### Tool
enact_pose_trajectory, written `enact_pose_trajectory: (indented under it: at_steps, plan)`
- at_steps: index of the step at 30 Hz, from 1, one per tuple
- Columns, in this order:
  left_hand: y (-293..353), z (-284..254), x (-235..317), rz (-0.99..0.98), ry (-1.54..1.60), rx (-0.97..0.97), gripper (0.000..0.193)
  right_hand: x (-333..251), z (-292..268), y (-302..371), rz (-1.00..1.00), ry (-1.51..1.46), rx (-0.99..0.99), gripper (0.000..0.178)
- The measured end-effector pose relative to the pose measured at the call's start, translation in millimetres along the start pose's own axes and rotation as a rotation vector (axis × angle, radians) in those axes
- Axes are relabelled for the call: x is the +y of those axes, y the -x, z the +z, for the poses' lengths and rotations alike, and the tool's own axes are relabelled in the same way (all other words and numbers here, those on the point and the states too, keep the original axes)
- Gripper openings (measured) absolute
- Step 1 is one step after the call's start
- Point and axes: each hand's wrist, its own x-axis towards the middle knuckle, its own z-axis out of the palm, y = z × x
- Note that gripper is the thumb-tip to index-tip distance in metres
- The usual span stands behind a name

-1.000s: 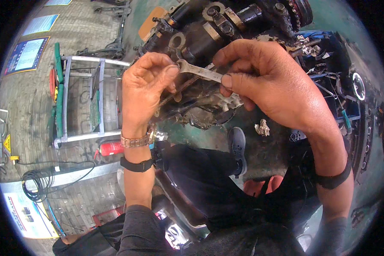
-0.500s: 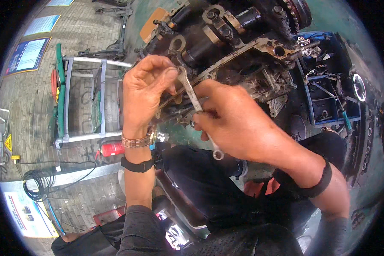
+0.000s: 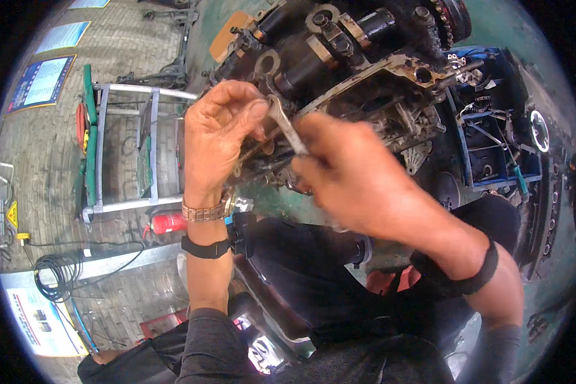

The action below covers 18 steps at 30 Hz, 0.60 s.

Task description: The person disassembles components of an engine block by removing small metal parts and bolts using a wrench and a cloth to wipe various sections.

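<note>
A metal combination wrench (image 3: 289, 132) slants down to the right in front of me. My right hand (image 3: 360, 174), slightly smeared by motion, is closed around its shaft; the far part of the tool is mostly covered by that hand. The wrench's jaw end is against the fingertips of my left hand (image 3: 216, 131), which are curled in a pinch. Whatever sits between those left fingers is hidden. Behind both hands lies a greasy, partly stripped engine (image 3: 358, 78) with dark shafts, bolts and metal rings.
To the right stands a blue tool tray (image 3: 465, 150) with tools and loose metal parts. On the left are a metal frame (image 3: 137, 208) with green edges, a red fire extinguisher (image 3: 168, 223) and a coiled black cable (image 3: 56, 278). My legs (image 3: 301, 256) are below the engine.
My right hand has shifted and turned slightly with the wrench, so its ring end is now mostly out of sight. The left hand stays almost still. The view has moved slightly.
</note>
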Motion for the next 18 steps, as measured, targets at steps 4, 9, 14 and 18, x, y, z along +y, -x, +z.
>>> enact_pose_trajectory:
  at_steps: [4, 9, 14, 18]
  plan:
    - [4.2, -2.7, 8.2, 0.015, -0.07, 0.032, 0.012, -10.7, -40.1, -5.9, 0.036, -0.128, 0.042, 0.021]
    - [2.9, -2.0, 3.1, 0.03, -0.078, 0.021, 0.011, -13.7, -52.3, -3.5, 0.147, -0.214, -0.066, 0.02]
    - [2.4, 0.8, 4.6, 0.018, -0.063, 0.029, 0.011, -8.6, -34.8, 2.7, 0.14, -0.213, -0.043, 0.018]
    - [2.5, -1.0, 3.4, 0.039, -0.075, 0.028, 0.012, -7.9, -24.2, 5.4, 0.15, -0.29, -0.047, 0.019]
